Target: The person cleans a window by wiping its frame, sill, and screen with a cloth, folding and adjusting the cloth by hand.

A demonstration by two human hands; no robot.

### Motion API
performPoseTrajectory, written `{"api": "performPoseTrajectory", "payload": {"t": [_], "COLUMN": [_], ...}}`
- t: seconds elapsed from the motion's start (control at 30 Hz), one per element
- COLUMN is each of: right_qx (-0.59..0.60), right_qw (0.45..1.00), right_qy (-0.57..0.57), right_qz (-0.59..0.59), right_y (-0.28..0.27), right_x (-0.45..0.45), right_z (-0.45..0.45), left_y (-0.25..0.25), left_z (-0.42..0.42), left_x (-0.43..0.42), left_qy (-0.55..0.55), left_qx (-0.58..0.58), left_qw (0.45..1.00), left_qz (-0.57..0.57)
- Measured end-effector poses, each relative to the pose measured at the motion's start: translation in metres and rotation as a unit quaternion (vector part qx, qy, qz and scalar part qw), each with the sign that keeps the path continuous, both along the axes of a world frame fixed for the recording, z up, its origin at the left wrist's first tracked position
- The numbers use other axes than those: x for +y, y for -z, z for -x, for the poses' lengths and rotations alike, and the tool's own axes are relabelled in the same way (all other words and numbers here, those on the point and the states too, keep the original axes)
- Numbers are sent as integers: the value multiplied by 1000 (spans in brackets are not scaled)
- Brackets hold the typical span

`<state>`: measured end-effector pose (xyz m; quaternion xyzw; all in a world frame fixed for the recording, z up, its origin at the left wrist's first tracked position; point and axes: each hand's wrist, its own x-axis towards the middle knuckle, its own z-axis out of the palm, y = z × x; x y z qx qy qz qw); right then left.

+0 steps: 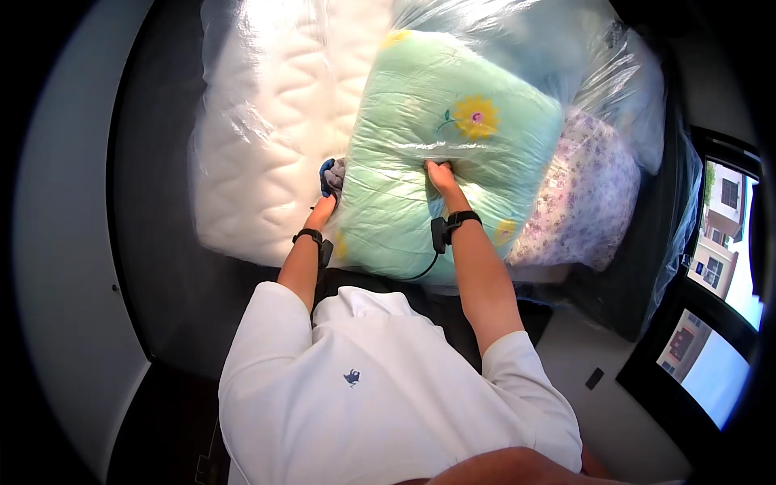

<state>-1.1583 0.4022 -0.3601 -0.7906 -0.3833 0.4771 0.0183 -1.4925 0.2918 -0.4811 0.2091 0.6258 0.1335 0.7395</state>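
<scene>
Toward 1 o'clock from the centre of the view, over a white quilted mattress [271,137], lies a plump mint-green cushion [404,113]; its cloth is puckered, with 1 large yellow flower, pink at the heart, and smaller yellow patches near its corners; a shiny streak crosses its middle; the right hand [440,175] presses into a dimple there, fingers close together, though whether they pinch the cloth I cannot tell; the left hand [323,210] is at the cushion's 8 o'clock edge, against a small blue-and-grey bundle [336,176], its grip too hidden to tell.

Clear plastic [634,93] glints around the mattress; between 2 and 3 o'clock a floral pillow [590,186] sits partly behind the cushion; farther out, toward 3 and 4, 2 dark-framed panes [697,356] show buildings; a pale panel [65,242] stands at 9.

The cushion is nearly square; its slightly longer axis leans from between 6 and 7 o'clock to between 12 and 1, lower end toward the person's white shirt [388,380].
</scene>
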Motion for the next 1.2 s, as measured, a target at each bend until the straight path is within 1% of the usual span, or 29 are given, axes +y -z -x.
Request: {"api": "performPoseTrajectory", "payload": {"t": [0.03, 0.07, 0.1, 0.13, 0.17, 0.2, 0.23, 0.33, 0.4, 0.43, 0.47, 0.53, 0.57, 0.6, 0.63, 0.67, 0.73, 0.77, 0.8, 0.87, 0.9, 0.93, 0.97, 1.0, 1.03, 1.07, 1.13, 1.2], "right_qx": [0, 0, 1, 4, 5, 4, -1, -14, -21, -36, -52, -59, -70, -84, -88, -93, -102, -110, -115, -121, -123, -122, -130, -134, -136, -139, -154, -191], "right_qw": [1000, 1000, 1000, 1000, 999, 999, 998, 997, 997, 995, 993, 992, 990, 989, 989, 988, 986, 984, 985, 983, 984, 986, 983, 982, 980, 978, 971, 953], "right_qy": [1, 2, 3, 10, 16, 18, 26, 33, 28, 26, 22, 12, 13, 9, 6, -8, -13, -22, -29, -33, -34, -35, -39, -58, -64, -68, -87, -96], "right_qz": [-1, -5, -10, -24, -39, -44, -52, -68, -73, -90, -107, -114, -119, -123, -122, -121, -133, -135, -127, -131, -121, -112, -123, -120, -129, -138, -162, -213], "right_y": [3, 3, 5, 6, 5, 2, -2, -9, -14, -17, -20, -22, -26, -29, -34, -31, -39, -29, -30, -28, -33, -35, -28, -33, -34, -35, -37, -28], "right_x": [0, 1, 2, 1, -1, -3, -6, -11, -18, -21, -24, -29, -32, -34, -35, -34, -36, -34, -35, -35, -35, -33, -32, -32, -33, -35, -38, -37], "right_z": [-2, -2, -1, -1, -3, -3, -2, 0, 4, 7, 10, 15, 18, 19, 22, 21, 26, 22, 22, 22, 25, 25, 22, 24, 23, 23, 24, 23], "left_y": [-33, -53, -37, -36, -35, -36, -53, -99, -129, -145, -153, -111, -113, -171, -145, -120, -37, -89, -89, -71, -67, -126, -190, -155, -134, -97, -153, -159], "left_z": [-1, 0, 5, 5, 4, 3, 5, -1, -10, -17, -20, -22, -25, -18, -11, -2, 12, 15, 17, 27, 29, 28, 30, 23, 20, 14, 1, -17], "left_x": [12, 24, 30, 39, 47, 56, 72, 102, 105, 98, 92, 58, 43, 21, -2, -25, -66, -74, -85, -91, -85, -76, -69, -67, -61, -56, -54, -64], "left_qy": [44, 88, 48, 51, -35, -120, -101, -77, -70, -48, 12, 30, 19, 23, 49, 61, 34, 28, -7, 39, -66, -13, 44, 1, 7, -10, -7, 47], "left_qx": [47, 93, 37, 37, -46, -130, -134, -177, -155, -134, -106, -61, -151, -141, -99, -104, -176, -108, -105, -94, -169, -126, -78, -128, -123, -91, -79, -41], "left_qw": [997, 990, 996, 997, 998, 981, 984, 965, 960, 958, 967, 964, 922, 938, 943, 974, 975, 985, 980, 979, 979, 971, 947, 926, 943, 953, 949, 915], "left_qz": [33, 64, 58, 53, -14, -82, -64, -177, -221, -248, -232, -257, -356, -315, -313, -193, -129, -133, -167, -175, -89, -203, -310, -354, -310, -288, -304, -398]}}
